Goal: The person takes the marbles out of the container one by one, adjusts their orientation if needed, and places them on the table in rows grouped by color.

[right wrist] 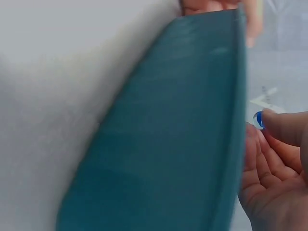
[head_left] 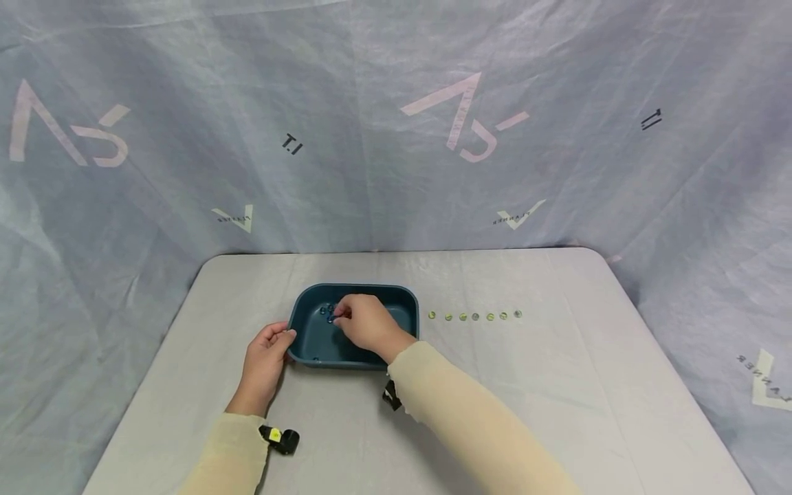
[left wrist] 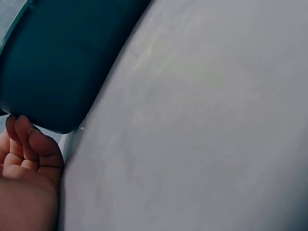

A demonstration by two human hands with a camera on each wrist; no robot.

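Observation:
A dark teal plastic tray (head_left: 315,344) sits on the table, and a few small blue marbles (head_left: 323,311) lie in its left part. My left hand (head_left: 265,361) grips the tray's left end, thumb at the rim and fingers against the outer wall. In the left wrist view its curled fingertips meet the tray's corner. My right hand (head_left: 369,323) reaches over the tray from the right. Between its thumb and a finger it pinches a clear glass marble (right wrist: 258,120) with a blue swirl, plain in the right wrist view. The tray's inside is hidden in both wrist views.
To the right of the tray, several glass marbles (head_left: 463,317), mostly yellow-green, lie in a row on the pale cloth-covered table (head_left: 594,399). A grey printed curtain (head_left: 371,137) hangs behind and at both sides.

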